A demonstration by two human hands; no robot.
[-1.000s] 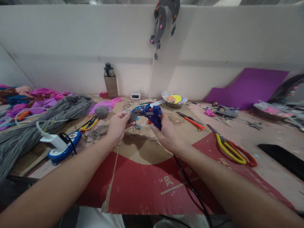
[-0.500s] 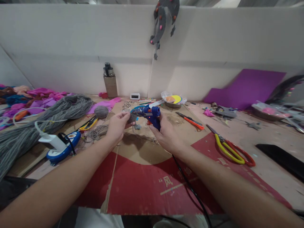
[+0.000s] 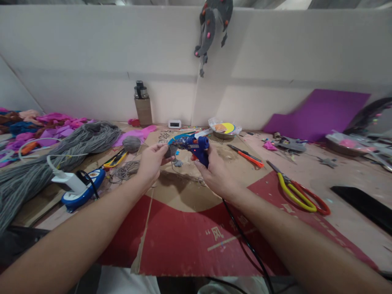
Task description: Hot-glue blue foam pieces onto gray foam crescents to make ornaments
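Observation:
My right hand [image 3: 216,171] is closed around the handle of a blue hot glue gun [image 3: 199,150], its nozzle pointing left and a small red light showing. A black cord [image 3: 241,234] runs down from it across the cardboard. In a pinch, my left hand [image 3: 153,161] holds a small dark grey felt piece [image 3: 171,151], right at the gun's nozzle. Grey yarn hangs from the piece. Behind the nozzle a blue curved shape [image 3: 180,137] is partly covered. The exact contact between nozzle and felt is too small to make out.
Red-printed cardboard [image 3: 177,241] lies under my hands. To the right are an orange utility knife [image 3: 249,158], yellow-and-red scissors [image 3: 298,194] and a black phone-like slab [image 3: 361,206]. At left sit a blue power strip [image 3: 81,194], a grey yarn hank [image 3: 76,149] and a yarn ball [image 3: 131,143].
Both hands keep nearly the same pose, with the glue gun staying at the felt piece. The whole view shifts slightly; more of the blue curved shape shows behind the nozzle.

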